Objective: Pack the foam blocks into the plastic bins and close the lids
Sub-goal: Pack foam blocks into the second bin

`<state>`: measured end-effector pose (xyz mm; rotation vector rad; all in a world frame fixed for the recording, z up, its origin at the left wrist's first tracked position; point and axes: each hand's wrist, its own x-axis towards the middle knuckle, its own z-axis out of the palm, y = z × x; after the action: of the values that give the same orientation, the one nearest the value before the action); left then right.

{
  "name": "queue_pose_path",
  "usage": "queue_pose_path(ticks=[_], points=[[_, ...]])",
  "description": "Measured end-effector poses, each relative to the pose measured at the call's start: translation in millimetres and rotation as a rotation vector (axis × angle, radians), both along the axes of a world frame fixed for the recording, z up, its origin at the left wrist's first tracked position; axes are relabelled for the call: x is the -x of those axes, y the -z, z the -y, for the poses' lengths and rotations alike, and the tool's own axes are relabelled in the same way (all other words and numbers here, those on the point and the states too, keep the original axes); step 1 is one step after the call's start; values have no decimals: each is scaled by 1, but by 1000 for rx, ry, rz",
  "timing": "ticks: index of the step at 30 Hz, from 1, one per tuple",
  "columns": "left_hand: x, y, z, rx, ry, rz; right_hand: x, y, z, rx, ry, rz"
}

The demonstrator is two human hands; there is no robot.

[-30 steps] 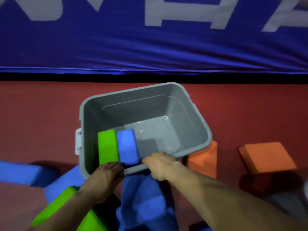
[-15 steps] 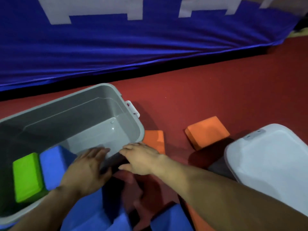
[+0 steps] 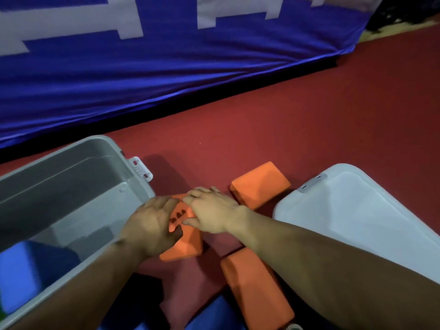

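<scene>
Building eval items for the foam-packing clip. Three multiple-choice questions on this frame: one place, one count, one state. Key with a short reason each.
1. Where is the white lid?
A. on the grey bin
B. inside the grey bin
C. on the red floor, right of the bin

2. How many orange blocks show?
A. one
B. three
C. six

3. What state is the grey bin in?
A. open, no lid on it
B. closed and latched
C. upside down

Key:
1 C: the lid lies flat on the floor beside the far orange block.
2 B: the far one, the middle orange block held by the left hand and right hand, and the near orange block by the right forearm.
3 A: its inside shows, with a blue block in it.
</scene>
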<state>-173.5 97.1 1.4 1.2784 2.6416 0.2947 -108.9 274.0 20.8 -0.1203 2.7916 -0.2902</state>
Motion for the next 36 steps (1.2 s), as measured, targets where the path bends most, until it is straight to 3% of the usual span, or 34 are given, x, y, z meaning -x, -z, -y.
queue_pose_path(ticks=[5, 10, 14, 18, 22, 25, 28, 31, 34, 36], points=[[-9, 23, -52, 11, 75, 42, -12, 25, -46, -49, 104, 7], [-21, 81, -78, 54, -4, 128, -11, 79, -84, -106, 294, 65], [-21, 147, -72, 280, -144, 156, -1, 136, -100, -213, 456, 116], [-13, 203, -50, 333, -360, 162, 11, 185, -110, -280, 617, 204], [-15, 237, -19, 305, -560, 185, 26, 232, -125, -272, 834, 188], [-19, 249, -7, 131, -658, 244, 29, 256, -135, -241, 1014, 199], [-22, 258, -6, -44, -678, 268, 24, 269, -144, -289, 945, 201], [-22, 253, -6, -144, -880, 356, 24, 269, -150, -347, 886, 194], [-20, 255, -4, -127, -1134, 612, 25, 262, -142, -354, 878, 222], [-17, 256, -3, -27, -1176, 748, 20, 255, -132, -333, 874, 231]])
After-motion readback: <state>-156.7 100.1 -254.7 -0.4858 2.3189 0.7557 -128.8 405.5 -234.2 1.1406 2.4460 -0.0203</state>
